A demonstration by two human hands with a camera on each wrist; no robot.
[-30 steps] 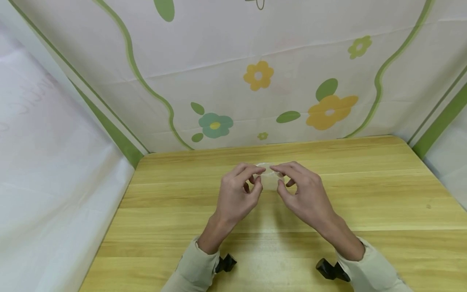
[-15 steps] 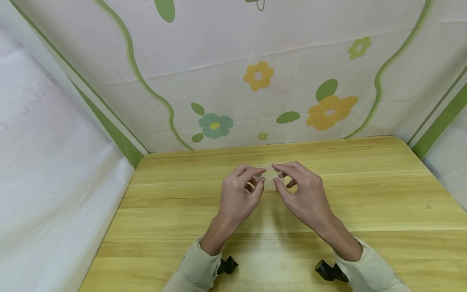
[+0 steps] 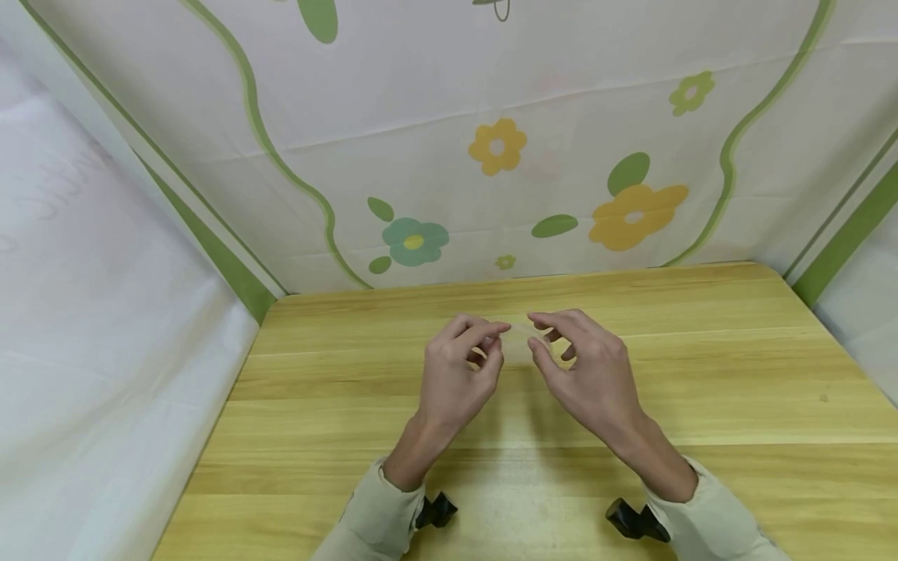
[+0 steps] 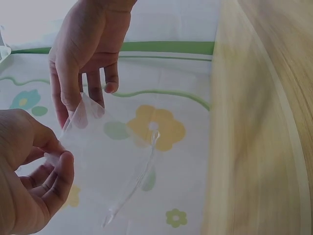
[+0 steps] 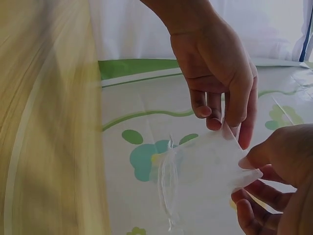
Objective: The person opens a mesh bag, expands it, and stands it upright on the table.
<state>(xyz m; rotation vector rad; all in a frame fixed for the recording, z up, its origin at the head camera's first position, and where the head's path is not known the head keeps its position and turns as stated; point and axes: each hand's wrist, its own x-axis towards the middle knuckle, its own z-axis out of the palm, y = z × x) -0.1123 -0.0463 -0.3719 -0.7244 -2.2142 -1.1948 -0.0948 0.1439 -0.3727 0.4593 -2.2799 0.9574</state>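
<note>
A small translucent plastic bag (image 3: 519, 343) with a crinkled clear strip along one edge hangs between the two hands, raised above the table. My left hand (image 3: 456, 370) pinches one side of its edge between thumb and fingertips; in the left wrist view this left hand (image 4: 34, 171) is at the lower left. On the opposite side, my right hand (image 3: 589, 370) has thumb and fingers at the bag's edge, gripping a folded corner in the right wrist view, where the right hand (image 5: 274, 181) is at the lower right. The thin film hides little, and some fingertips show through it.
A wooden table (image 3: 337, 436) lies under the hands. White cloth (image 3: 435, 140) printed with flowers and green lines rises behind it, with more cloth at both sides. Black wrist mounts (image 3: 634, 520) stick out by the sleeves.
My right hand has shifted slightly to the right and its fingers have changed position on the bag. The bag's rounded outline looks flatter now. My left hand has barely moved.
</note>
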